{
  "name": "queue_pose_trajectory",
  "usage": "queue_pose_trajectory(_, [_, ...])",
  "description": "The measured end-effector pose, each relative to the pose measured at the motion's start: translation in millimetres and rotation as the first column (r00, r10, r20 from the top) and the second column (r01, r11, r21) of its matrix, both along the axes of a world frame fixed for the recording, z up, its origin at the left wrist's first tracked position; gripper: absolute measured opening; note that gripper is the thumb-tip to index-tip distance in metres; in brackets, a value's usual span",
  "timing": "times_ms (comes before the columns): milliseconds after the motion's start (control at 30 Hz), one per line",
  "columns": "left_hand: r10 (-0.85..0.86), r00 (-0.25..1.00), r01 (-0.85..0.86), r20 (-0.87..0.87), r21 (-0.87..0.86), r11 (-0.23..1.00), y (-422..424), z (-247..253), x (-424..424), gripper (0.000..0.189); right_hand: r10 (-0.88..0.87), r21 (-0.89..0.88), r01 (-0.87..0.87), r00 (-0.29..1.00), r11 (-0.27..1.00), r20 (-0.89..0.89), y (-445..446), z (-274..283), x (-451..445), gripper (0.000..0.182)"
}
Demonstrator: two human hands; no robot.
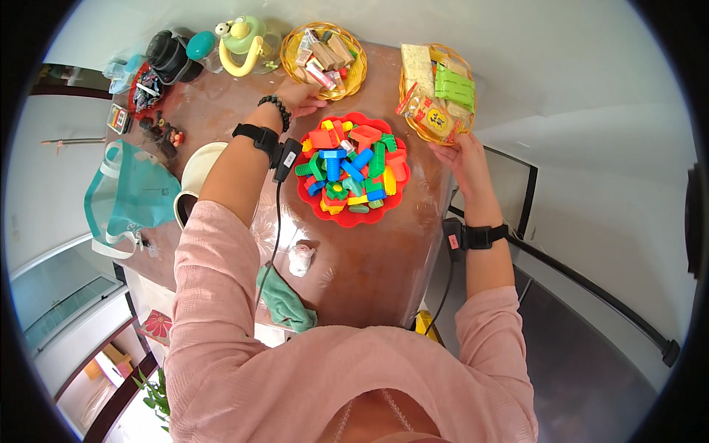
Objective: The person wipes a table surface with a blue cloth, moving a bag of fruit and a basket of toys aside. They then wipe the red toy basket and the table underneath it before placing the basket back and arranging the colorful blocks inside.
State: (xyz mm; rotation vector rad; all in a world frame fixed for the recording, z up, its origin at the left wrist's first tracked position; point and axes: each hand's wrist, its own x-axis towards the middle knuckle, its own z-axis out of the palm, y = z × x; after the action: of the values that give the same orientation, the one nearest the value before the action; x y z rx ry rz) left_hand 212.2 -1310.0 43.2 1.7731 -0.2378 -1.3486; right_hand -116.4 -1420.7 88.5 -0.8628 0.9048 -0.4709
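Observation:
My left hand (302, 99) is at the near left rim of a round yellow wicker basket (356, 83), its fingers about the edge and partly hidden. Wooden blocks (327, 55) and small cartons lie in that basket. With my right hand (464, 163) I grip the near rim of a second wicker basket (416, 133), at the table's right edge. It holds packaged biscuits (435, 117), a green packet (454, 88) and pale wrapped crackers (416, 63). Between my arms stands a red scalloped bowl (354, 220), heaped with plastic toy bolts (333, 163), nuts and bricks.
A white crumpled tissue (301, 259) and a green cloth (287, 299) lie near me on the brown table (365, 277). Leftward are a teal bag (130, 188), a cream container (202, 160), a green-lidded kettle (246, 41) and a black flask (166, 55). Cables hang from both wrist devices.

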Motion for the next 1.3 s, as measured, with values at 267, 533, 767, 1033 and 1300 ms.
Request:
queue_pose_trajectory(267, [0.177, 0.863, -0.208, 0.473, 0.014, 0.978, 21, 5, 13, 0.030, 0.008, -0.006, -0.008, 0.999, 1.000, -0.043, -2, -8, 1, 0.035])
queue_pose_trajectory(533, [0.291, 0.773, -0.296, 0.564, -0.085, 0.951, 61, -43, 43, 0.037, 0.056, -0.031, -0.058, 0.996, 0.998, -0.063, 1, -20, 22, 0.036])
queue_pose_trajectory(767, [0.252, 0.927, -0.254, 0.277, -0.031, 0.967, 171, 22, -107, 0.050, -0.168, -0.102, 0.166, 0.986, 0.981, -0.012, -8, -12, -24, 0.035])
queue_pose_trajectory(1033, [0.131, 0.889, -0.190, -0.439, -0.092, 0.978, 169, 8, -132, 0.045, -0.289, -0.179, 0.281, 0.957, 0.943, -0.023, -3, 13, -79, 0.036])
queue_pose_trajectory(1300, [0.153, 0.827, -0.287, -0.541, -0.171, 0.943, 68, -2, -162, 0.041, -0.361, -0.134, 0.359, 0.932, 0.924, 0.006, 20, 11, -113, 0.036])
